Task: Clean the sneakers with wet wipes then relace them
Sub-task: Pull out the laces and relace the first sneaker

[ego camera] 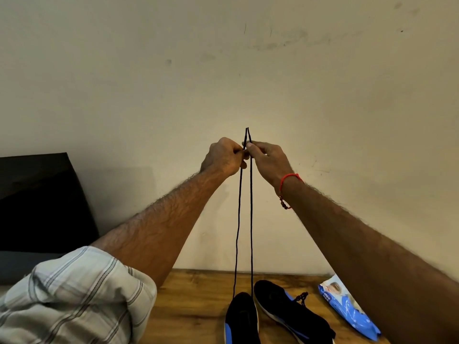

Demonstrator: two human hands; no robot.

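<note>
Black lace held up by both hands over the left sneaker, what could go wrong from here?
Both hands, left hand and right hand, pinch the black lace near its tips, so a slip could drop one end. The taut pull might lift or tip the left sneaker on the wooden table. Uneven ends would leave one side short.

A thin black shoelace point(251, 219) runs as two nearly parallel strands from the centre of the frame, its two tips side by side, straight down to the bottom centre. There a black fabric sneaker with a blue heel panel point(242, 319) lies toe-up. Just right of it, a second black-and-blue sneaker with a white sole point(290, 311) lies angled, its lace bunched. A blue wet-wipes packet point(347, 309) lies at lower right.
</note>
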